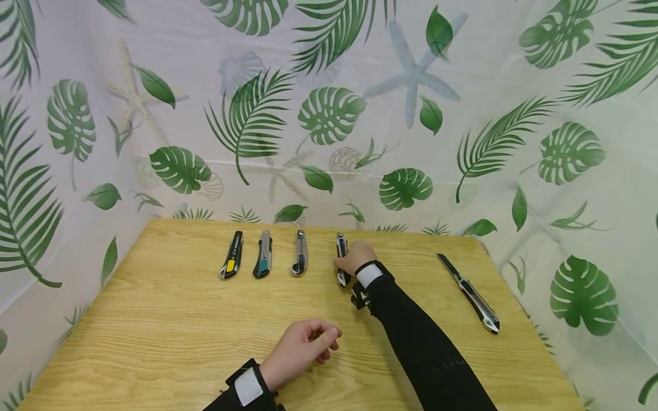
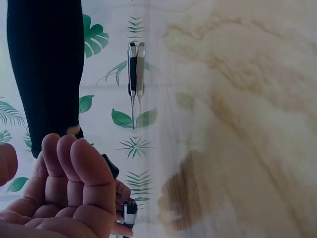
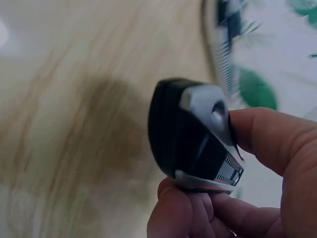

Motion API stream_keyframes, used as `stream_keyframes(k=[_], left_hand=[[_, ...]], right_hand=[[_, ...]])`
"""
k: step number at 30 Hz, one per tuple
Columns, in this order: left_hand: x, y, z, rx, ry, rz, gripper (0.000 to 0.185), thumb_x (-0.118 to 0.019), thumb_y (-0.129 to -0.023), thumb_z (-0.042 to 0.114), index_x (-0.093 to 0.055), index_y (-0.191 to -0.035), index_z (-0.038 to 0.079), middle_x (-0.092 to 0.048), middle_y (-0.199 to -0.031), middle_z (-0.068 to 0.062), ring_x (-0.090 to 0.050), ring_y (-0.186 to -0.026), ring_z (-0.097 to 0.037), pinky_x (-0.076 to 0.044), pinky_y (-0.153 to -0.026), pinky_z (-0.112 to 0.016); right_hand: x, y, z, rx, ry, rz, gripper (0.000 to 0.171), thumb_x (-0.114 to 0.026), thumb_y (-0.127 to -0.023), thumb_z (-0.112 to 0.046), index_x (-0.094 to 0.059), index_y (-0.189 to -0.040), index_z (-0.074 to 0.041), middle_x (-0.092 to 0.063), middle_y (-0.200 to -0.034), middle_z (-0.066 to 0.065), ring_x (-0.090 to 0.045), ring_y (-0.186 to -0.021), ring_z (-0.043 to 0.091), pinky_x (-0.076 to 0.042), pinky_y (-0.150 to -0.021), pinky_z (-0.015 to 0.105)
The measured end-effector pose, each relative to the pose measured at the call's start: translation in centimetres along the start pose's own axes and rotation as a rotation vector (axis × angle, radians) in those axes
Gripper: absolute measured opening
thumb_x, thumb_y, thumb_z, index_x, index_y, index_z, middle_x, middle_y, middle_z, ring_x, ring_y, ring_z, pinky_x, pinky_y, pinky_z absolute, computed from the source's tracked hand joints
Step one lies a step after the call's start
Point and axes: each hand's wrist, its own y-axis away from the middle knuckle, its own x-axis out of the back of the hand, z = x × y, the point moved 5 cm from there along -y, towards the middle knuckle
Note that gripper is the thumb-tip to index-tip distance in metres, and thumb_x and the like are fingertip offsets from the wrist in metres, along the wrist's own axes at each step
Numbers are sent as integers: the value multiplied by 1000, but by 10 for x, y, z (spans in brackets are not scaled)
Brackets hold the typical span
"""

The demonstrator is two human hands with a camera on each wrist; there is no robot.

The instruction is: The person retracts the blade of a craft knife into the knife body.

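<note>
My right hand (image 1: 356,258) pinches a black-and-silver utility knife (image 1: 342,245) between thumb and fingers at the right end of a row. Its rounded silver-and-black end (image 3: 195,134) faces the camera in the right wrist view, its shadow on the table beside it. Loosely curled and empty, my left hand (image 1: 304,347) hovers over the near middle of the table; its fingers (image 2: 91,163) fill the lower left of the left wrist view. Nearest the held knife on its left is a silver utility knife with a black slider (image 1: 300,254).
Further left lie a silver knife with a teal slider (image 1: 263,256) and a black knife with a yellow slider (image 1: 233,256). At the right, a knife with its dark blade extended (image 1: 473,297) lies diagonally on the wooden table (image 1: 169,319). A leaf-print curtain (image 1: 329,188) stands behind.
</note>
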Motion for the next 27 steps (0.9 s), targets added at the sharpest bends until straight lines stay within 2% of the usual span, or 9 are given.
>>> stream_keyframes(k=[6,14,19,21,24,26,27], left_hand=[[-5,2,-3,-3,-44,-25,37,-58,-105,34,-71,-112,0,-69,-91,-4,-63,-76,-17,-54,-68,-30],[-7,3,-5,-10,-44,-41,37,-59,-105,34,-71,-112,1,-70,-92,-4,-64,-76,-17,-55,-68,-31],[-7,3,-5,-4,-35,-42,37,-59,-105,34,-71,-112,0,-70,-91,-4,-63,-76,-18,-55,-68,-31],[-6,3,-6,4,-33,-41,38,-59,-105,35,-72,-112,1,-70,-91,-4,-64,-76,-17,-55,-68,-31],[-4,4,-7,4,-36,-37,39,-58,-105,36,-71,-112,0,-70,-92,-4,-64,-77,-18,-56,-68,-30],[-3,4,-7,2,-36,-32,40,-58,-105,37,-71,-112,0,-69,-92,-4,-64,-77,-17,-55,-68,-29],[-2,4,-7,-1,-35,-30,40,-58,-105,37,-71,-112,0,-69,-93,-4,-64,-77,-17,-55,-68,-29]], right_hand=[[-10,-11,7,-98,159,-66,40,-78,-86,-36,-62,-62,-8,-56,-57,3,-50,-48,15,-39,-45,27],[-12,-16,4,-128,156,-53,34,-76,-90,-36,-69,-81,-4,-61,-69,7,-56,-56,18,-43,-50,28],[-12,-16,9,-111,123,-64,47,-72,-93,-44,-63,-63,-10,-51,-54,1,-48,-45,15,-36,-44,29],[-10,-13,18,-95,114,-70,56,-68,-95,-51,-57,-54,-13,-44,-47,-2,-42,-41,13,-31,-42,28],[3,-2,37,-84,113,-53,62,-64,-96,-55,-53,-50,-14,-39,-44,-3,-37,-39,13,-27,-41,28],[16,8,58,-71,101,-37,59,-62,-98,-54,-65,-64,-5,-46,-46,1,-40,-40,14,-30,-43,29],[24,14,71,-75,102,-27,57,-61,-98,-52,-70,-76,0,-54,-53,5,-46,-44,17,-35,-45,31]])
